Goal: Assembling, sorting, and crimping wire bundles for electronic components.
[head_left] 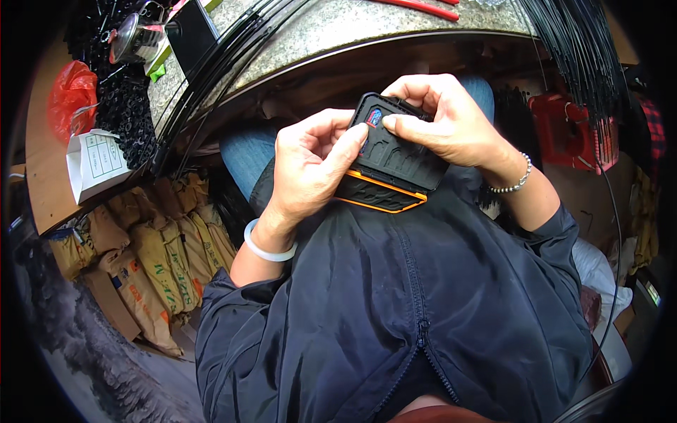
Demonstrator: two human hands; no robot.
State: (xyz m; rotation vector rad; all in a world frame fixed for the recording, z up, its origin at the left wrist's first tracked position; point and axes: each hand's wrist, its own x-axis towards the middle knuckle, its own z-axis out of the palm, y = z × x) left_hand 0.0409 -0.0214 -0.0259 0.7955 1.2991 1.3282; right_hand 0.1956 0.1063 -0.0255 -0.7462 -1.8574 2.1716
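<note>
Above my lap, a small black card case (409, 156) with an orange rim lies open between my hands. Its black insert has moulded slots, and a small blue and red memory card (375, 116) sits near the far left end of it. My left hand (307, 166) grips the case's left side, with the thumb on the insert beside the card. On the other side my right hand (458, 127) holds the far right edge, its thumb tip next to the card. The fingers under the case are hidden.
A speckled stone worktop (338, 28) edges the space in front, with bundled black rods (233, 53) across its left. More dark rods (582, 56) hang at the right above a red basket (572, 132). At left are a red plastic bag (72, 99), a white box (97, 166) and stacked sacks (151, 264).
</note>
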